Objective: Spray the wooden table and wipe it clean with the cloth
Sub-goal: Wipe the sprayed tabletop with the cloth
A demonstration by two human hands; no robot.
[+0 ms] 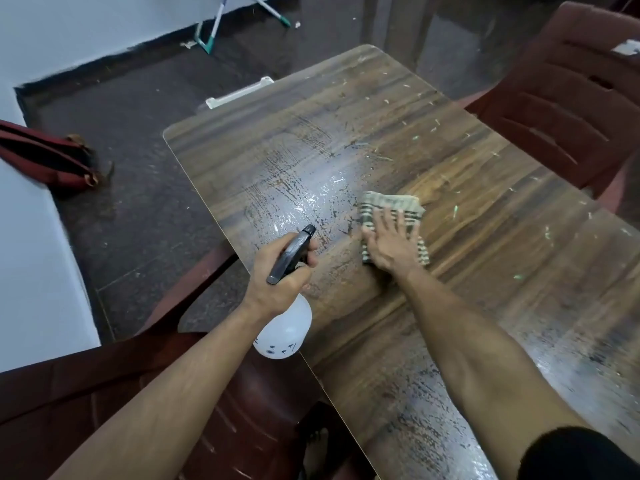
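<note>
Over on the left there's a red bag (52, 157) on the floor, nothing to do with this. The left hand (277, 275) has its fingers clamped on the spray bottle (284, 327), nozzle aimed at the wet patch on the bench (485, 237). The right hand (391, 240) lies flat, fingers spread, pressing the cloth (384, 204) just beside that patch. Risk: crumbs farther right probably get smeared, or swept onto the chair (571, 98). The bottle's trigger is hidden, so whether he's squeezing isn't clear.
</note>
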